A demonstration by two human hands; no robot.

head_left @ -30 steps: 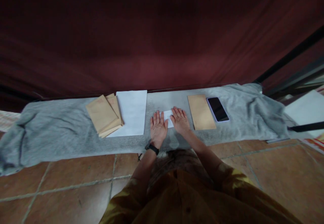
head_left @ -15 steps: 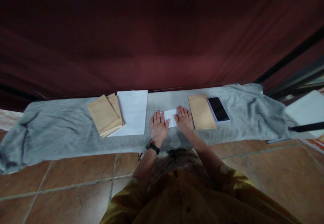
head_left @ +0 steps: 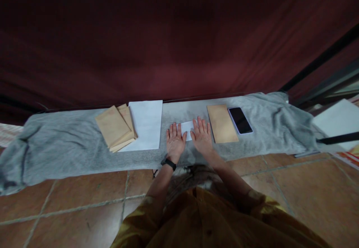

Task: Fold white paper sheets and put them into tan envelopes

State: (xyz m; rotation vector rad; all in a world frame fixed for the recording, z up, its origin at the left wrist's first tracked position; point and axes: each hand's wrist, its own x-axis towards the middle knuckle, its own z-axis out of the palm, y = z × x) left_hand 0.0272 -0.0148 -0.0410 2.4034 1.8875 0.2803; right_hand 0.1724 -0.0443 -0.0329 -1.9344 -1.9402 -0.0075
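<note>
My left hand [head_left: 175, 140] and my right hand [head_left: 201, 136] both lie flat, fingers stretched out, pressing on a small folded white paper [head_left: 187, 129] on the grey cloth [head_left: 70, 147]. Only a strip of the paper shows between the hands. A black band sits on my left wrist. A single brown envelope [head_left: 222, 128] lies just right of my right hand.
A white sheet [head_left: 146, 124] lies left of my hands, with a stack of brown envelopes [head_left: 114, 127] overlapping its left edge. A dark phone [head_left: 240, 120] rests right of the single envelope. Terracotta floor tiles [head_left: 70, 210] lie below; a dark red curtain [head_left: 168, 39] hangs behind.
My right hand has slid a little along the folded paper, first to the right and then back toward the left hand. The left hand has stayed in place.
</note>
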